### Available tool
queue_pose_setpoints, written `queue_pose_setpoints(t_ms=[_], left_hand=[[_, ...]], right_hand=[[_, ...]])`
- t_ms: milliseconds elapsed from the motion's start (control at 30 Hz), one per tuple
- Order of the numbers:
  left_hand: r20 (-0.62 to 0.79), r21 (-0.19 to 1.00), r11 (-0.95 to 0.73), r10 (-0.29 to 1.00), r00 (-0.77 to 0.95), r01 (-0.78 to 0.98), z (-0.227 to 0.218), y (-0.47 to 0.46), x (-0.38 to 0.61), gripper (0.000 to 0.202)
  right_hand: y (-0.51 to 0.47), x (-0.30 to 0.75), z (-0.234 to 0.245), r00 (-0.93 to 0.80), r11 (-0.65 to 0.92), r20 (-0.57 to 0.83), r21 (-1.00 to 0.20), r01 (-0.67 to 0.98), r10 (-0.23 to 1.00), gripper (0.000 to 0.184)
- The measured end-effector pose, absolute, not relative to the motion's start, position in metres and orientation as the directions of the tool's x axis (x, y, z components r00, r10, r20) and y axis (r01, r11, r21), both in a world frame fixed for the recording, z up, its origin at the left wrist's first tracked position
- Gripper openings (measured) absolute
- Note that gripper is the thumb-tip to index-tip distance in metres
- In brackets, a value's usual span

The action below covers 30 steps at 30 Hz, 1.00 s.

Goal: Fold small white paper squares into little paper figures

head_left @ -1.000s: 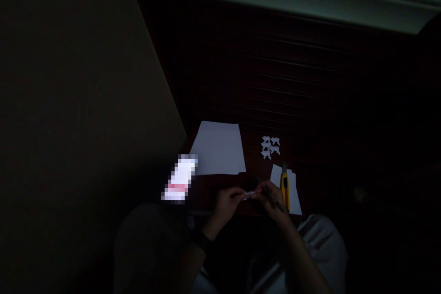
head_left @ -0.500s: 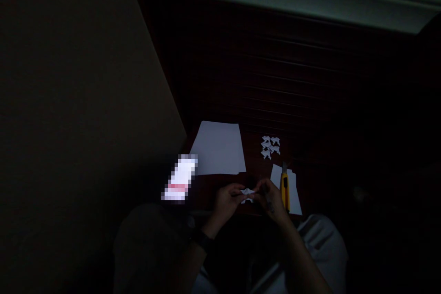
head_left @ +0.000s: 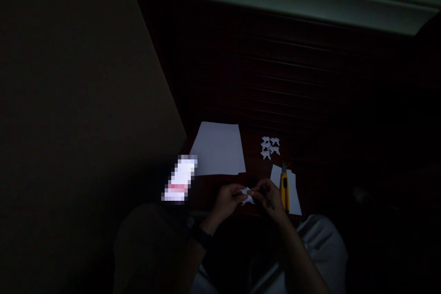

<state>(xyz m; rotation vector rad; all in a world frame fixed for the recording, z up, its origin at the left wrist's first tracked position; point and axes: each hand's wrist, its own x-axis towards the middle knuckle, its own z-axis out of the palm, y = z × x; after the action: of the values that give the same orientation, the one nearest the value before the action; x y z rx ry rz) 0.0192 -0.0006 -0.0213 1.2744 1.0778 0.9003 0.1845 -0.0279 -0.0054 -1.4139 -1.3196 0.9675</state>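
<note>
The scene is very dark. My left hand (head_left: 227, 200) and my right hand (head_left: 270, 197) meet over the near edge of a dark wooden table (head_left: 310, 115). Between their pinched fingertips is a small folded white paper piece (head_left: 247, 195). My right hand also seems to carry a thin dark pen-like thing along its fingers. A yellow utility knife (head_left: 285, 189) lies on small white paper sheets (head_left: 293, 193) just right of my right hand.
A white paper sheet (head_left: 219, 149) lies left of centre on the table. Several small folded white paper shapes (head_left: 269, 147) sit in a cluster behind the knife. A lit, blurred screen (head_left: 180, 179) glows at my left. A dim wall panel fills the left side.
The small paper piece shows more between my fingers and has turned a little. Both hands have stayed in nearly the same spot.
</note>
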Motion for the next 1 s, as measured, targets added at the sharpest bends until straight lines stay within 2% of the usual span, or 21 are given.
queue_pose_setpoints(t_ms=[200, 333, 500, 600, 667, 733, 800, 1000], left_hand=[[-0.168, 0.985, 0.164, 0.900, 0.402, 0.045, -0.010, 0.002, 0.013, 0.030], [-0.149, 0.989, 0.138, 0.916, 0.373, 0.055, -0.009, 0.002, 0.013, 0.027], [-0.130, 0.986, 0.078, 0.913, 0.386, 0.147, -0.010, 0.001, 0.015, 0.025], [-0.055, 0.961, -0.039, 0.944, 0.327, 0.274, -0.007, -0.002, 0.017, 0.031], [0.058, 0.907, -0.161, 0.963, 0.262, 0.390, -0.004, -0.008, 0.017, 0.035], [0.200, 0.798, -0.295, 0.952, 0.230, 0.526, -0.002, -0.016, 0.018, 0.021], [0.285, 0.682, -0.415, 0.909, 0.305, 0.602, -0.003, -0.024, 0.019, 0.006], [0.352, 0.518, -0.597, 0.801, 0.484, 0.612, -0.015, -0.041, 0.018, 0.021]], right_hand=[[-0.028, 0.182, 0.002, 0.055, 0.014, 0.024, -0.985, 0.174, 0.998, 0.028], [-0.028, 0.184, 0.003, 0.021, -0.009, -0.006, -0.989, 0.146, 1.000, 0.023], [-0.025, 0.185, 0.000, 0.014, 0.028, 0.033, -0.961, 0.274, 0.999, 0.022], [-0.025, 0.185, -0.002, 0.040, 0.061, 0.082, -0.926, 0.374, 0.996, 0.019], [-0.026, 0.185, -0.003, 0.071, 0.065, 0.107, -0.895, 0.442, 0.992, 0.016], [-0.027, 0.185, -0.003, 0.083, 0.063, 0.120, -0.865, 0.498, 0.989, 0.013], [-0.027, 0.184, -0.003, 0.076, 0.067, 0.127, -0.843, 0.534, 0.989, 0.012], [-0.026, 0.185, -0.003, 0.065, 0.068, 0.122, -0.841, 0.537, 0.990, 0.009]])
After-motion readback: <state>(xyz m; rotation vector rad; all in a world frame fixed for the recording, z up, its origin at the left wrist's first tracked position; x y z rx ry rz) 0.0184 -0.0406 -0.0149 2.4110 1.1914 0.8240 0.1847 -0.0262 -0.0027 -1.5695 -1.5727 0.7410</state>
